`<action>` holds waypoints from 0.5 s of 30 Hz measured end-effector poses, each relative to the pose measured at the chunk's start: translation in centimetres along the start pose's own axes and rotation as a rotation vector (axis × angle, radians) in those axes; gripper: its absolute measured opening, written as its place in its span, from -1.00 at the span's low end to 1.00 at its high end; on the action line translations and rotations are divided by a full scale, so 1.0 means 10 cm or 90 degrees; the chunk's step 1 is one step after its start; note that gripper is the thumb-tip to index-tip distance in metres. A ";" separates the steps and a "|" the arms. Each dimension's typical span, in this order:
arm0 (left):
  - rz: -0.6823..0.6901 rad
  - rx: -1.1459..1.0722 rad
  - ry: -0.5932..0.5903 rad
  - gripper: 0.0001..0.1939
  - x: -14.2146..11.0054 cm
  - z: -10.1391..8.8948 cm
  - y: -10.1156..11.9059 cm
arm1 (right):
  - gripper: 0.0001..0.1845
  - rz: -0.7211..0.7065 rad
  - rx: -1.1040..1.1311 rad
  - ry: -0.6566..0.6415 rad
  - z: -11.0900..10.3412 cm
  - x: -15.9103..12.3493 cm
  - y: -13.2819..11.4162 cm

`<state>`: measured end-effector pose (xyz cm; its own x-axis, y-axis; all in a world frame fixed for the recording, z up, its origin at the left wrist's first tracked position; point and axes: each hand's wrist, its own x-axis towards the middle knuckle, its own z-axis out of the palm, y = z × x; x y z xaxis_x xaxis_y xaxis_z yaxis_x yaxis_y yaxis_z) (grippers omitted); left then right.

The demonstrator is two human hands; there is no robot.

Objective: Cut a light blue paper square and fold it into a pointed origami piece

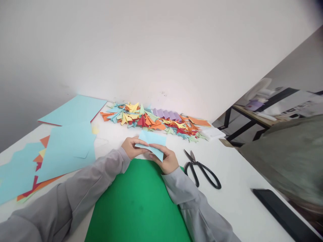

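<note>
A small light blue sheet of paper (154, 137) is held between both hands, bent along a fold across its middle. My left hand (132, 147) pinches its left side, thumb below and fingers above. At the right, my right hand (168, 158) grips the lower right part, with its fingers along the fold. Both hands are just above the far edge of a green mat (141, 201). Beyond them lies a long pile of small folded paper planes (148, 121) in several colours. Black-handled scissors (198, 166) rest with their blades apart, right of my right hand.
Large light blue sheets (68, 144) lie at the left, some over coloured paper scraps (41, 154). A blue sheet (75, 109) is near the wall. Orange paper (200, 121) and a white item (214, 133) sit at the far right; a black flat object (280, 208) lies near the right edge.
</note>
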<state>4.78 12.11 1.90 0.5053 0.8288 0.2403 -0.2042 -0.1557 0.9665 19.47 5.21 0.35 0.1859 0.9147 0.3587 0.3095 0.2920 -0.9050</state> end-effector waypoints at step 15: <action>0.025 0.026 -0.018 -0.86 0.02 -0.01 -0.10 | -0.72 0.138 0.141 0.134 0.08 0.00 -0.02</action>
<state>5.01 12.51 1.01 0.5207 0.8067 0.2796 -0.1900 -0.2097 0.9591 18.66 5.35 0.30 0.4196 0.8913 0.1718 0.0374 0.1721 -0.9844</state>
